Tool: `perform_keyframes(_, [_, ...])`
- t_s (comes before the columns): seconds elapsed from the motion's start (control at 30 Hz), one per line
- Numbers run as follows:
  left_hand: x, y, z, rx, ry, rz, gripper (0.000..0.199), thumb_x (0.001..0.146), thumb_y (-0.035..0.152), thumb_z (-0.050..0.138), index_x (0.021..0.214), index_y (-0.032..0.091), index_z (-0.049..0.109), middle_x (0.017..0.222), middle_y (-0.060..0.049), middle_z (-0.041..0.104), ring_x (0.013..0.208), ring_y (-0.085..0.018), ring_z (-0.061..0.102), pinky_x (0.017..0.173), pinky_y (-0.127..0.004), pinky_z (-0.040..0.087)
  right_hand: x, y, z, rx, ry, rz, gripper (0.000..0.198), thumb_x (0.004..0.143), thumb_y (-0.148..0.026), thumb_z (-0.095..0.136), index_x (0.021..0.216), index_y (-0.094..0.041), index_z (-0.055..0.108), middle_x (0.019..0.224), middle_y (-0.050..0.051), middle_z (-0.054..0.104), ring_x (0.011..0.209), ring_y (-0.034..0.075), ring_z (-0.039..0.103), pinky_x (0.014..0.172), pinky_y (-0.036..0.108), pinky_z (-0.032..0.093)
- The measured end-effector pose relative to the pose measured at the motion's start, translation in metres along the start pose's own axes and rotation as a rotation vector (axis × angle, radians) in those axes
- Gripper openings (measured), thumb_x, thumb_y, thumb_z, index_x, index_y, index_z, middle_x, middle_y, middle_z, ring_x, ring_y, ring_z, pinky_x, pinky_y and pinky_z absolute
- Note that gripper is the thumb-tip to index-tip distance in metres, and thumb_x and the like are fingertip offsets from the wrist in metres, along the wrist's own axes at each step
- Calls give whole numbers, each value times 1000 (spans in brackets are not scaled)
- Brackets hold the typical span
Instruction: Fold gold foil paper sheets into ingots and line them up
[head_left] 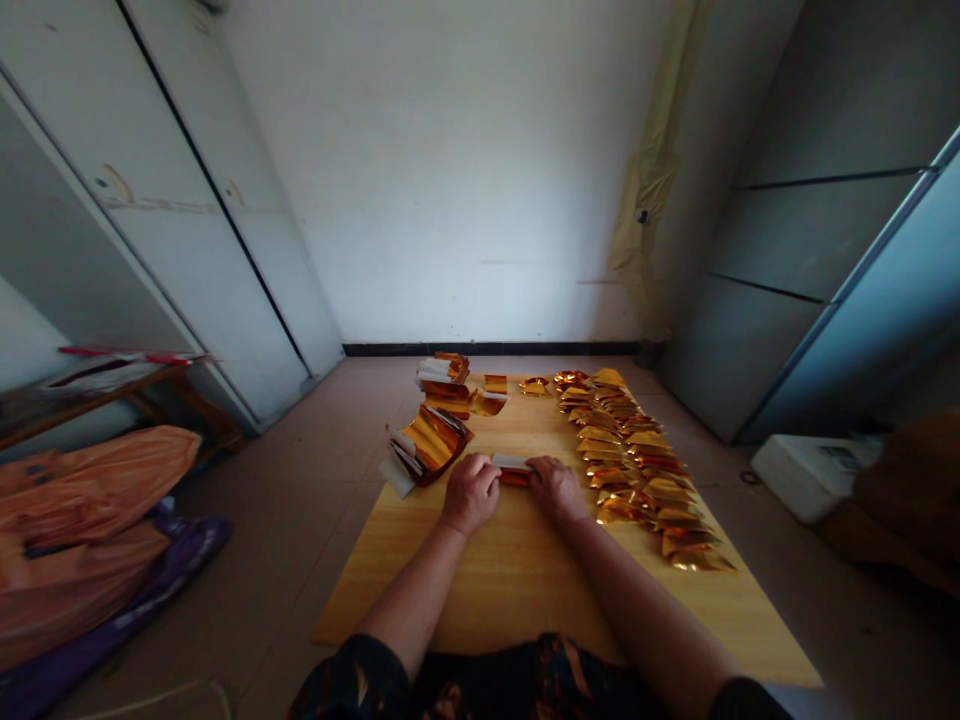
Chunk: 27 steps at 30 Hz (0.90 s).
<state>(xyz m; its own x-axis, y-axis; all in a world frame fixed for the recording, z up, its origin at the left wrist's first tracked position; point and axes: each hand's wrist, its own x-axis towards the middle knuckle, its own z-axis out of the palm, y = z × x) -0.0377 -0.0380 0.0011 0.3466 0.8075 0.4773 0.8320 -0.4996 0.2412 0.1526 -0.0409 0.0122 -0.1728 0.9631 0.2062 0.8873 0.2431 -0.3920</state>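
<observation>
Between my two hands a sheet of gold foil paper [514, 470] lies on the wooden table [525, 590], its pale backing showing along the far side. My left hand [472, 493] has its fingers closed on the sheet's left end. At the right end my right hand [556, 488] grips it in the same way. Just beyond my left hand sits a loose stack of gold foil sheets [433, 440]. To the right of my right hand, folded gold paper ingots [600, 445] stand in long rows. The fingertips are small and partly hidden.
More foil sheets [444, 385] lie at the table's far left corner, with a single folded ingot [535, 385] near the far edge. Cabinets [202, 200] stand left, a refrigerator-like grey unit [795, 250] right. Orange bags [90, 530] and a white box [802, 475] are on the floor.
</observation>
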Motion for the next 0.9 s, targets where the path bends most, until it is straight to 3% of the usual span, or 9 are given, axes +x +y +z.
perform_keyframes(0.27, [4,1,7,23,-30,35,27,92,25,39,89,22,65,88,-7,63,89,-19,54,84,-33,41,2,-5,-3,-44,-40,3,28,87,-17,46,107,-23,64,105,6,67,100,18,58,84,26,36])
perform_keyframes(0.53, [6,1,11,-49,-115,-25,23,86,21,51,107,24,62,105,-4,63,99,-17,55,89,-28,44,6,-8,2,-57,-10,67,24,90,-23,44,106,-23,62,103,6,67,96,17,60,80,26,36])
perform_keyframes(0.73, [8,-1,12,-9,-153,-5,22,85,19,52,101,23,66,111,-5,61,104,-20,53,93,-32,43,6,0,13,-37,73,99,38,82,-15,46,119,-20,55,112,8,61,93,18,59,81,26,38])
perform_keyframes(0.9, [8,-1,11,12,-180,15,22,85,20,52,101,23,66,112,-6,61,104,-21,51,93,-35,42,3,8,14,68,173,54,39,74,-8,46,109,-21,59,112,6,58,93,17,56,82,24,41])
